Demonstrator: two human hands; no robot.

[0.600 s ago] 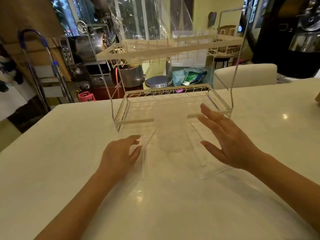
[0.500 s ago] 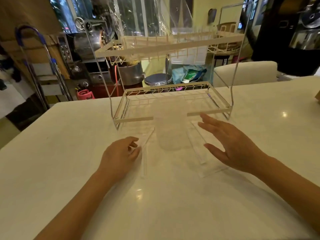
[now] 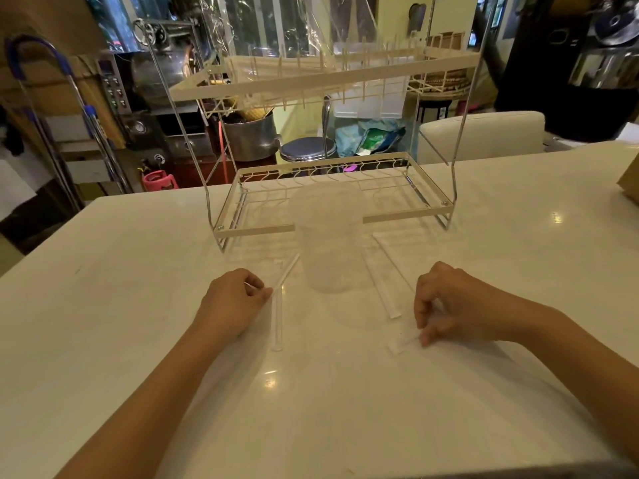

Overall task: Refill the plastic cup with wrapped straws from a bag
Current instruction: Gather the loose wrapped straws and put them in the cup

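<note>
While both of our forearms reach across the glossy white tabletop (image 3: 103, 305), our left hand (image 3: 232, 302) pinches the near end of a thin wrapped straw (image 3: 286, 274), which angles away toward 1 o'clock. Just beside that hand, a second wrapped straw (image 3: 277, 323) lies flat, pointing back toward us at 6 o'clock. Our right hand (image 3: 449, 305) is curled with its fingertips (image 3: 424, 338) pressed on the end of a short clear wrapper piece (image 3: 403, 343) at 4 o'clock from the cup; we cannot tell whether it is lifted or merely pinned. Between the hands, at 12 o'clock, stands the upright clear plastic cup (image 3: 328, 250), and we cannot tell what it holds. Another wrapped straw (image 3: 382, 288) lies just to the cup's right, apart from our right hand. Behind the cup sits a cream two-tier wire dish rack (image 3: 332, 188). Chairs and kitchen clutter crowd the dim room beyond.
</note>
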